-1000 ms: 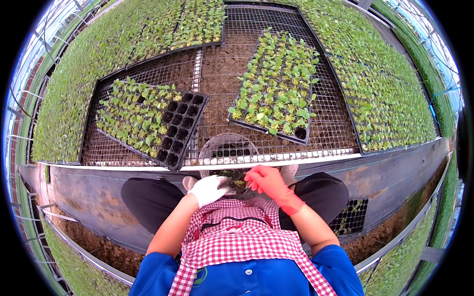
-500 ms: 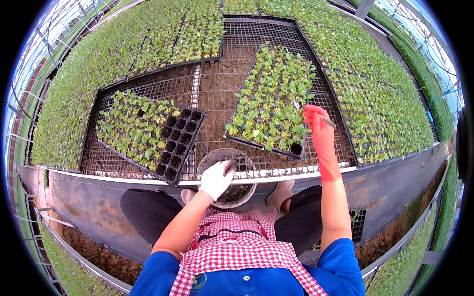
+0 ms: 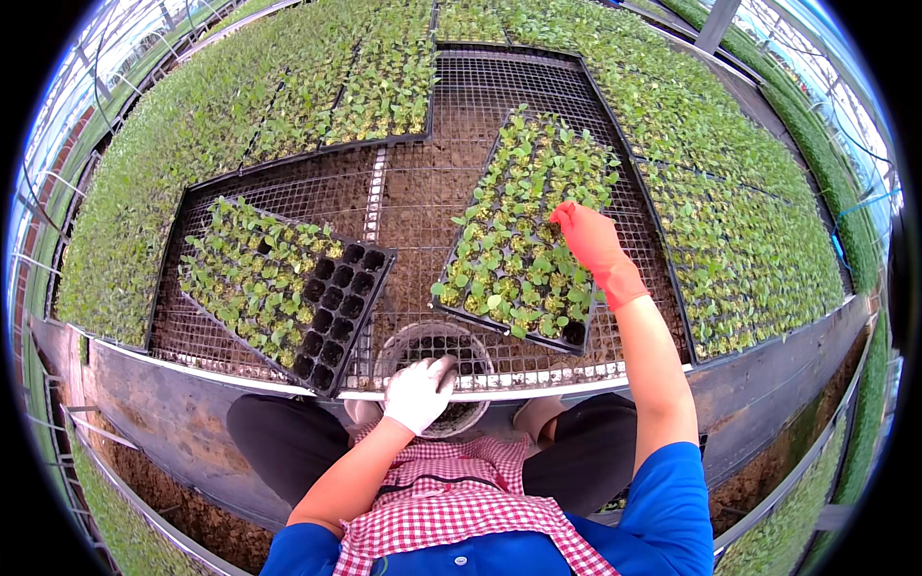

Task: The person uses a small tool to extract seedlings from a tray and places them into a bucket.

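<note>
My right hand (image 3: 588,236), in a red rubber glove, is over the right seedling tray (image 3: 523,230) with its fingertips pinched among the leaves. The thin grey tool seen in it half a second ago is now hidden by the glove. My left hand (image 3: 419,396), in a white glove with soiled fingertips, is held over the round bucket (image 3: 387,357) at the bench edge. Its fingers are curled, and what they hold, if anything, cannot be made out. The right tray is full of small green seedlings, apart from a dark bare cell at its near right corner.
A second tray (image 3: 259,278) lies slanted at the left, with seedlings on its far side and several soil-dark cells without plants on its right. Both trays rest on a wire mesh bench (image 3: 413,211). Dense seedling trays (image 3: 730,240) border it left, right and behind.
My right hand has moved left, from the right edge of the tray in over its seedlings. My left hand stays over the bucket. The whole view has shifted slightly.
</note>
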Available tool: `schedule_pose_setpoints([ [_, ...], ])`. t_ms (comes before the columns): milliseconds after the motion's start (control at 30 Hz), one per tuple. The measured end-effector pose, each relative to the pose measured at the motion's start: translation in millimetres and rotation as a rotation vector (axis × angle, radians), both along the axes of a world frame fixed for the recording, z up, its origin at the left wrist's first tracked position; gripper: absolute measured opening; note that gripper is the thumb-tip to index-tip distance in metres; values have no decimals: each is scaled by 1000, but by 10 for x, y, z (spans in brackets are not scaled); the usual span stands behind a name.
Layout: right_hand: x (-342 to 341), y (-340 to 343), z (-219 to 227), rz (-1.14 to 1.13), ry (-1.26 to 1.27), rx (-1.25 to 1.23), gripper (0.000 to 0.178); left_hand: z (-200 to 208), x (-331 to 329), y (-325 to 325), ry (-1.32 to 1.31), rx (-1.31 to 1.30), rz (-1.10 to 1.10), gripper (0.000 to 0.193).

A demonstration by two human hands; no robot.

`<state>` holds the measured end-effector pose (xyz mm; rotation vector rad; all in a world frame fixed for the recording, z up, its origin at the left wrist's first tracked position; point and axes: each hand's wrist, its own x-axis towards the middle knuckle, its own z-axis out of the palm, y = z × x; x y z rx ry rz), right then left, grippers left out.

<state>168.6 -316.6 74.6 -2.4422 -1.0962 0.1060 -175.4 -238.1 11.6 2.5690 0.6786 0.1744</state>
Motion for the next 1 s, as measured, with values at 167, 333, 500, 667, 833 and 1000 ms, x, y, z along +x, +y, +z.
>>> schedule_pose_setpoints([
  [167,51,135,-110,-24,164,-28,26,20,-5,-6,20,-21,8,27],
  [333,446,98,-525,-39,312,150,27,-39,9,-21,4,32,-1,26],
  [500,565,-86,-503,-122,826,403,29,-25,5,-13,6,50,8,24],
  [667,527,-251,-554,-118,841,576,33,-29,6,-7,-8,51,-2,24],
  [833,394,-431,-310,-53,838,751,33,-21,12,-18,-6,52,-4,24],
  [1000,-146,-805,87,160,893,625,40,-13,-4,-8,16,24,-5,27],
])
